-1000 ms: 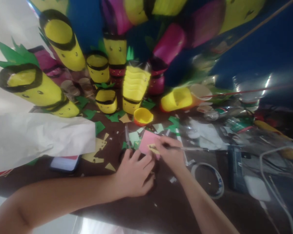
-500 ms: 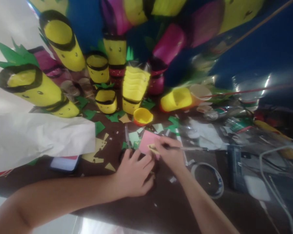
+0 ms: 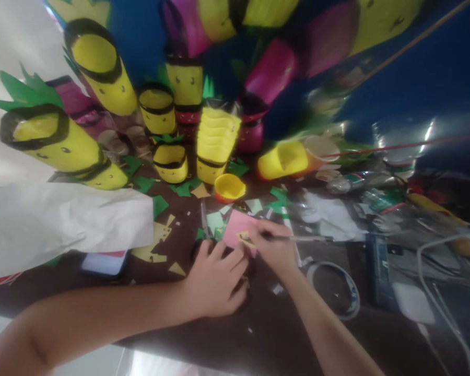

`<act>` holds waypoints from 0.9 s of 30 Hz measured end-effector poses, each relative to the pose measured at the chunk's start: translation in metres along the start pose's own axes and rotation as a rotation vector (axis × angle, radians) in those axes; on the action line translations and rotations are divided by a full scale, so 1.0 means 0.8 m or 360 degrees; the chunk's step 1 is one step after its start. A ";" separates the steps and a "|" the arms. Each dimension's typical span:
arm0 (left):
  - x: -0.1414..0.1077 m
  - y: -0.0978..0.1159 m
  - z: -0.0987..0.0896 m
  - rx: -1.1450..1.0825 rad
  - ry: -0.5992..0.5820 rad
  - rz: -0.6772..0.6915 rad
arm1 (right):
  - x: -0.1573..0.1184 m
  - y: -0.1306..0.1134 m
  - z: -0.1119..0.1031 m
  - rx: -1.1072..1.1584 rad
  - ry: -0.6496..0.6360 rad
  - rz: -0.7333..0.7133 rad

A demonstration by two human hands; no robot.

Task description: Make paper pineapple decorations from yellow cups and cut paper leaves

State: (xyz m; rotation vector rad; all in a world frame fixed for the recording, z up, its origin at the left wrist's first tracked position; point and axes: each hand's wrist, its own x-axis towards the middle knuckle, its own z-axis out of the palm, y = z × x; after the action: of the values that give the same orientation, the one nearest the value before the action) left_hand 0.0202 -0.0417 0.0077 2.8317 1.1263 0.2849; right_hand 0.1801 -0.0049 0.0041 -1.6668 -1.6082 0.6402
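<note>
On the dark table (image 3: 211, 339) lies a pink paper (image 3: 237, 224), with a small yellowish piece (image 3: 244, 238) on its lower part. My right hand (image 3: 274, 245) pinches a thin pen-like tool (image 3: 309, 238) at the paper's right side; the tool's rear points right. My left hand (image 3: 219, 279) rests just below the paper with its fingers curled; whatever may be under them is hidden. Scissors (image 3: 204, 216) lie beyond the left hand, blades pointing away, their handles partly covered by its fingers.
Yellow cups with faces (image 3: 171, 164) stand behind, near green scraps (image 3: 160, 204). A white sheet (image 3: 113, 216) and a phone (image 3: 104, 262) lie left. Right are a tape roll (image 3: 354, 297), plastic bottles (image 3: 384, 201), a dark device (image 3: 377, 266) and a cable (image 3: 419, 261).
</note>
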 end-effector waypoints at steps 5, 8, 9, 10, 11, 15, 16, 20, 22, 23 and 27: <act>0.001 0.001 -0.002 0.0004 -0.0012 -0.0006 | 0.000 0.000 0.000 0.0010 -0.0013 0.0015; 0.001 0.001 -0.002 0.0003 -0.0013 -0.0012 | 0.000 0.000 0.000 0.0013 -0.0006 0.0009; 0.001 0.001 -0.002 0.0001 -0.0011 -0.0011 | 0.000 0.000 0.000 0.0015 -0.0002 0.0007; 0.001 0.001 -0.002 0.0001 -0.0011 -0.0008 | 0.000 0.000 0.000 0.0016 -0.0001 0.0002; 0.001 0.001 -0.002 0.0001 -0.0008 -0.0006 | 0.000 -0.001 -0.001 0.0015 -0.0004 -0.0002; 0.001 0.001 -0.001 -0.0010 -0.0006 -0.0001 | 0.001 -0.001 -0.001 0.0015 0.0000 0.0009; 0.001 0.001 -0.001 -0.0016 -0.0010 -0.0002 | 0.001 -0.001 -0.001 0.0016 0.0001 0.0015; 0.001 0.001 -0.001 -0.0028 -0.0008 -0.0005 | 0.000 0.000 0.000 0.0012 0.0004 0.0020; 0.000 0.001 -0.002 -0.0031 -0.0010 -0.0007 | 0.000 0.000 0.000 0.0013 0.0007 0.0028; 0.000 0.001 -0.002 -0.0034 -0.0013 -0.0008 | 0.000 0.000 0.000 0.0012 0.0004 0.0034; 0.000 0.001 -0.001 -0.0038 -0.0016 -0.0013 | 0.000 -0.001 0.000 -0.0021 -0.0009 0.0047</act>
State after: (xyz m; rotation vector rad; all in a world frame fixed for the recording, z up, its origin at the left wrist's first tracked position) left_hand 0.0209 -0.0423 0.0087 2.8040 1.1242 0.2810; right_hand 0.1796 -0.0053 0.0052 -1.7026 -1.5979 0.6510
